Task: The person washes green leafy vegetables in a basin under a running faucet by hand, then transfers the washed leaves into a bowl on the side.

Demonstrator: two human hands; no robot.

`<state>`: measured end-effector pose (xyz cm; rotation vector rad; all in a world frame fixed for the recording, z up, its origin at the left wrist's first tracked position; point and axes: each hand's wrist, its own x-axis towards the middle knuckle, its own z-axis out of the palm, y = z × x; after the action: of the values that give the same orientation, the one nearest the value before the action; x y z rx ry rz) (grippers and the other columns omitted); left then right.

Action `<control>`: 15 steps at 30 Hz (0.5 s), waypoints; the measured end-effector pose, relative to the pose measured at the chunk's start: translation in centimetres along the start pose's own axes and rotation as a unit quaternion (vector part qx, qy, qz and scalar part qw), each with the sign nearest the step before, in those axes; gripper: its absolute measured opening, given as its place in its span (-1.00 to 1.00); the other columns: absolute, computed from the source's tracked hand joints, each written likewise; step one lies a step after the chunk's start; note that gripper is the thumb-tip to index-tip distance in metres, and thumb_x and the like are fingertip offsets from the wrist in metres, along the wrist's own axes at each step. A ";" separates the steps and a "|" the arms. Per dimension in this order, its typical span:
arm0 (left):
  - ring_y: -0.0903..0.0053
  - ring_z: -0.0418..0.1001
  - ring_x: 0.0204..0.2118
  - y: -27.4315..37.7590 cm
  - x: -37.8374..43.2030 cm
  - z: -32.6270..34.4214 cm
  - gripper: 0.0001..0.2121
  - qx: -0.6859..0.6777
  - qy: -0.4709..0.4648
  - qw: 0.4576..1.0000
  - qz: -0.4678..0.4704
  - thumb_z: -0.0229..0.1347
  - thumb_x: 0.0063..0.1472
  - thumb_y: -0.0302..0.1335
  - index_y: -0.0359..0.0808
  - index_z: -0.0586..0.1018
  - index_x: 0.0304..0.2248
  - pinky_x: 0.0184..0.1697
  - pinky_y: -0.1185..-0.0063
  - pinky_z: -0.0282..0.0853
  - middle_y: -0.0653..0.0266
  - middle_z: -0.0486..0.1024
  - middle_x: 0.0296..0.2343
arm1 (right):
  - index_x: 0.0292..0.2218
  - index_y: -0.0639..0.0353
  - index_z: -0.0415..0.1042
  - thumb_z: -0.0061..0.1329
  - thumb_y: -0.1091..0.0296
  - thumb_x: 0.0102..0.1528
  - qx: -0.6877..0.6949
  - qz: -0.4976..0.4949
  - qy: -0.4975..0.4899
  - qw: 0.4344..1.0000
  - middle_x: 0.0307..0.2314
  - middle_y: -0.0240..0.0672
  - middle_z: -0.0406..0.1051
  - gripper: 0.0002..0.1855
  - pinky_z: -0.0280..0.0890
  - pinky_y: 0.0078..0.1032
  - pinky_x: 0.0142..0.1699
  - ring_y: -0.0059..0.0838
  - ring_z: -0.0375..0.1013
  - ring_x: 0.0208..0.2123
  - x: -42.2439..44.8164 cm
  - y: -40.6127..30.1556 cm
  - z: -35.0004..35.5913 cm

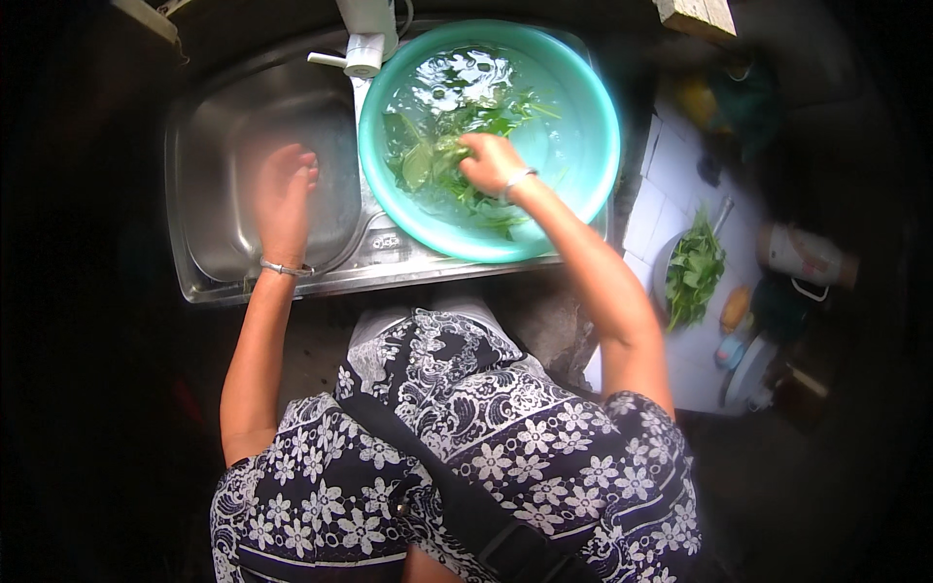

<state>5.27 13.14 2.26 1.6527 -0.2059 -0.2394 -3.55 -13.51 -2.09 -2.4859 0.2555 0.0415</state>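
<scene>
My right hand (492, 164), a bracelet at its wrist, grips a bunch of leafy greens (444, 157) at the water's surface. The greens lie in a round turquoise plastic basin (609, 142) of water, where more leaves and stems float around the hand. Over the left bowl of a stainless steel sink (211, 204) hangs my left hand (286, 189), also with a bracelet. Its fingers are loosely curled, and I see nothing in them; haze blurs part of that hand.
A white faucet (362, 55) stands behind the sink, beside the basin's left rim. To the right, a white tiled counter (667, 208) bears a bowl of greens (694, 273), a thermos-like container (805, 255) and several small items. A wooden beam end (696, 16) juts in at the upper right.
</scene>
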 end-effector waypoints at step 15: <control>0.46 0.30 -0.15 0.4 0.9 7.2 -0.60 0.220 -0.237 0.946 0.003 0.02 0.03 -0.45 -0.33 0.28 -0.11 -0.17 0.58 0.26 0.17 0.30 -0.17 | -0.09 0.12 0.25 -0.01 0.06 -0.18 -0.027 0.055 0.021 0.998 -0.17 0.06 0.20 -0.39 0.11 -0.40 -0.01 -0.11 0.19 -0.09 1.3 1.7 -6.2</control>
<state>4.14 5.94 2.02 2.0156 -0.6676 -0.6219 -2.83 -18.80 1.75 -2.5265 0.4144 0.0420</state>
